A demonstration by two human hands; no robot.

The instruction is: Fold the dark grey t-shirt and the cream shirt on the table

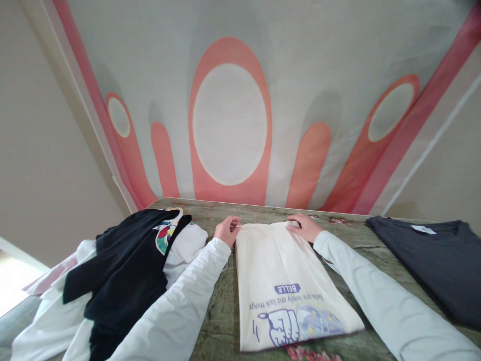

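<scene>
Behind the green table [221,321] hangs a grey and pink banner [229,120]. Both hands pinch the far edge of the cream shirt [289,281]: the left hand [226,229] and the right hand [302,226] close on its corners, apparently to keep the fold flat. Clothes [124,271] lie left, a dark shirt [436,260] right.

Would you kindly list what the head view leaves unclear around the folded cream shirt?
- Left hand fingertips: tucked at the cream shirt edge; grip unclear.
- Right hand: fingers curl over the fabric.
- Clothes pile: cut off by frame bottom.
- Dark grey shirt: cut off at right.
</scene>
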